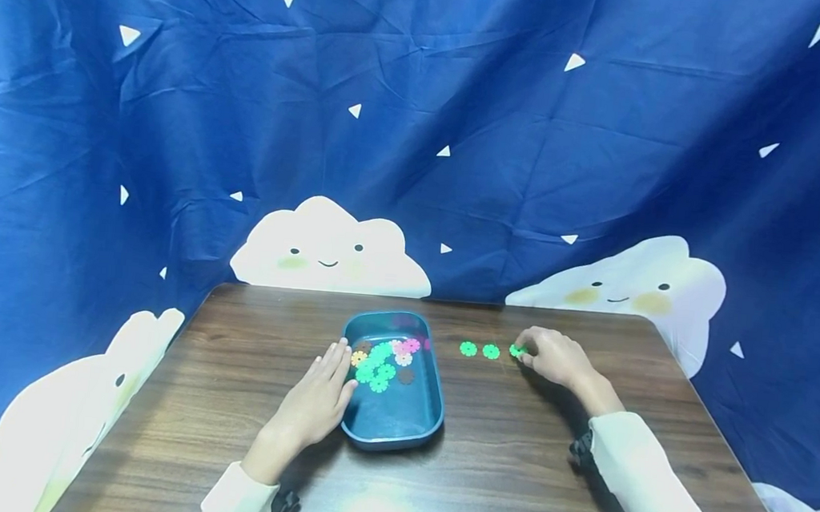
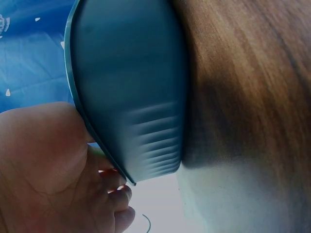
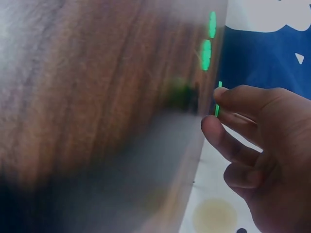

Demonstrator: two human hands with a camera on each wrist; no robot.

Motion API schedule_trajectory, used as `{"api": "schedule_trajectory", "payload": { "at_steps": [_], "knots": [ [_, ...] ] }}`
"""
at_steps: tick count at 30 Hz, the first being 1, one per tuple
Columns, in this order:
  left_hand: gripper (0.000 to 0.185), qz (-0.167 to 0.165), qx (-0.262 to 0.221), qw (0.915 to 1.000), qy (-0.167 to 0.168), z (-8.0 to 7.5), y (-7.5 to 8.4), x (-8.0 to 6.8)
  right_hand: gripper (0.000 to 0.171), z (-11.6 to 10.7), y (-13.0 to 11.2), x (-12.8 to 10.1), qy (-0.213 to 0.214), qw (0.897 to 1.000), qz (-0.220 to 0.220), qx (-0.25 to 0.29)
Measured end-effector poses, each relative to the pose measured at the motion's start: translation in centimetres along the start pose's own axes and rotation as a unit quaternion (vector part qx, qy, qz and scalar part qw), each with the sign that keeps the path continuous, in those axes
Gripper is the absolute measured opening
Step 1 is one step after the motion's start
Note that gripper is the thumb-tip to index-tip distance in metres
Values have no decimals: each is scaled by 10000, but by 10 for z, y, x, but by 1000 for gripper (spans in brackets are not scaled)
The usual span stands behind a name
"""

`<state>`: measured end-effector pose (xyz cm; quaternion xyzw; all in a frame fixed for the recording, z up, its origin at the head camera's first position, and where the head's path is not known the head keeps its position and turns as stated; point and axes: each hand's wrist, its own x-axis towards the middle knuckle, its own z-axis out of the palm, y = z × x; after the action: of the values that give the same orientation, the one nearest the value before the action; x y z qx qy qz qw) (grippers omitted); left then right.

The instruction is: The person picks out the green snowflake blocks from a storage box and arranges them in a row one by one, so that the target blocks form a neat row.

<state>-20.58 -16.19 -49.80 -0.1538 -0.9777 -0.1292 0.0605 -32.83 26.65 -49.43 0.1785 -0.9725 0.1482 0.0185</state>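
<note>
The right hand [image 1: 554, 357] is pinching a small green flower-shaped plastic disc [image 1: 516, 350] between thumb and fingertips; the remaining fingers are curling loosely beneath it. In the right wrist view, the disc [image 3: 217, 101] is showing edge-on between the fingertips [image 3: 224, 94], just above the tabletop. The disc is sitting at the right end of a short row: two more green flower-shaped discs [image 1: 479, 350] are lying flat on the dark brown wood-grain table [image 1: 508, 473], just to its left and slightly apart from each other.

The left hand [image 1: 313, 405] is resting flat against the left wall of a teal oval plastic tray [image 1: 396, 436], with fingers straight and pressed together, gripping nothing. In the left wrist view, the palm [image 2: 43, 165] is touching the tray rim [image 2: 77, 107].

The tray is standing at the table centre and is holding a loose pile of green, pink, yellow and brown flower discs [image 1: 381, 362] in its far half.

A blue cloth backdrop with white clouds [image 1: 331, 250] is hanging behind the table.
</note>
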Motion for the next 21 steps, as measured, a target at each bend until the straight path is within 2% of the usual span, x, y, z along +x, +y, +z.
{"api": "schedule_trajectory", "payload": {
  "at_steps": [13,21],
  "knots": [
    [59,-38,7,10000,-63,-1,2,0,22,18,3,1,-6,9999,145,-21],
    [59,-72,-54,9999,-53,-2,1,-1,21,21,2,1,104,9998,116,-83]
  ]
}}
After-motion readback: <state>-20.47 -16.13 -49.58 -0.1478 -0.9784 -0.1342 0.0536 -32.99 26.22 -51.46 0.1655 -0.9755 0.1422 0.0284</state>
